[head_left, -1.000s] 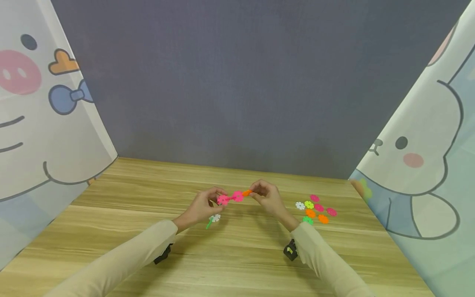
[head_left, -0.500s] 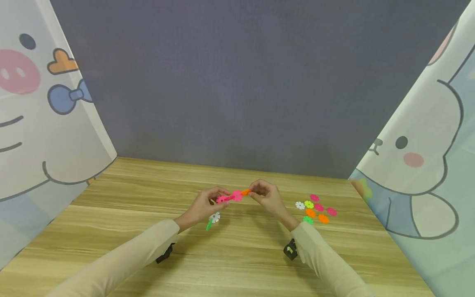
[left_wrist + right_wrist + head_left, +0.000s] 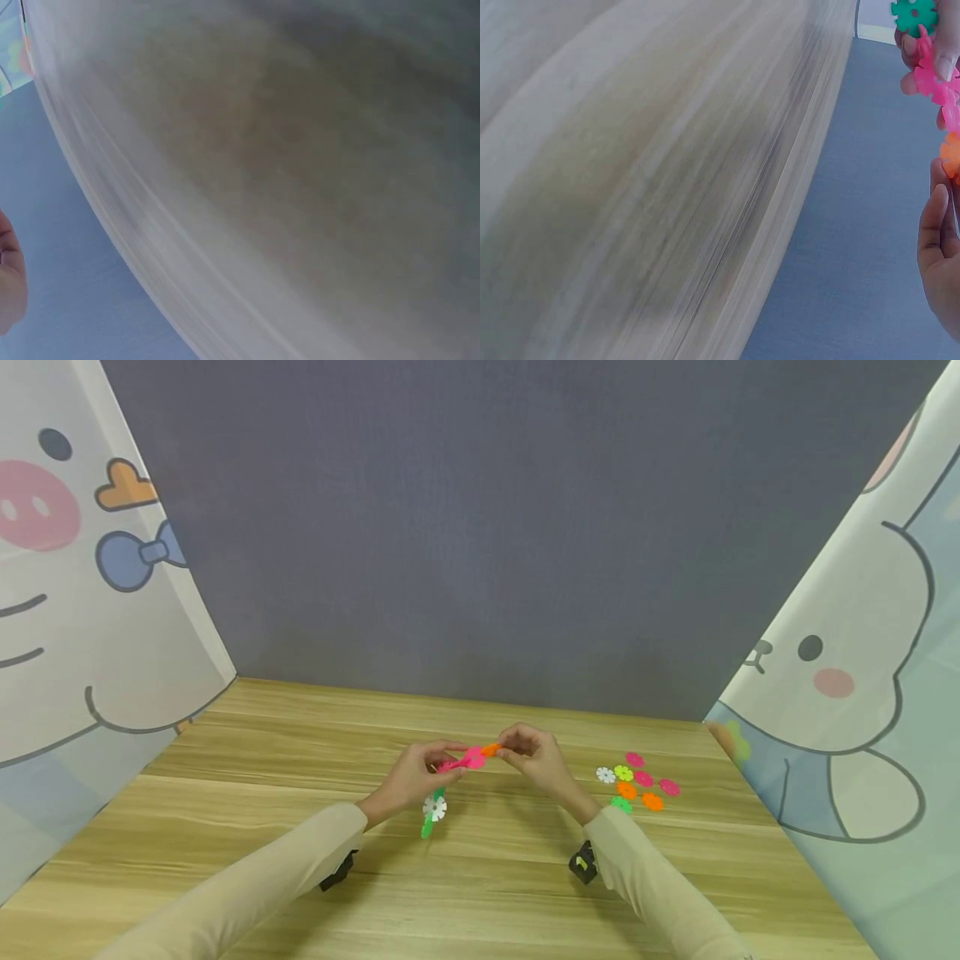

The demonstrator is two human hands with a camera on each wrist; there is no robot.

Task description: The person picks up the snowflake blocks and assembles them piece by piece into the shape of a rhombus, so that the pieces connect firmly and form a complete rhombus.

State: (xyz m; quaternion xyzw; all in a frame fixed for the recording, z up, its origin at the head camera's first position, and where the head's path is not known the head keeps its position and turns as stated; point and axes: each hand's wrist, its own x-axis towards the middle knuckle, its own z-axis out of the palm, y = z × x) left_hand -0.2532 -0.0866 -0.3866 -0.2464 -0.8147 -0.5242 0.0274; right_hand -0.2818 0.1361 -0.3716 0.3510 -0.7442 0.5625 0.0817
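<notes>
Left arm: long, plain, cream-coloured fabric sleeve point(image 3: 247, 881), lightly creased, extending to the wrist; left hand point(image 3: 411, 775) bare. A black, angular wrist unit point(image 3: 339, 871) shows beside the cuff. Right arm: matching cream fabric sleeve point(image 3: 660, 885); right hand point(image 3: 538, 763) bare; black, box-shaped unit point(image 3: 583, 863) with a small yellow-green marking.

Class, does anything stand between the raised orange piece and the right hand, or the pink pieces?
Nothing visible does: the right hand pinches the orange piece, whose other side meets a pink piece directly.
</notes>
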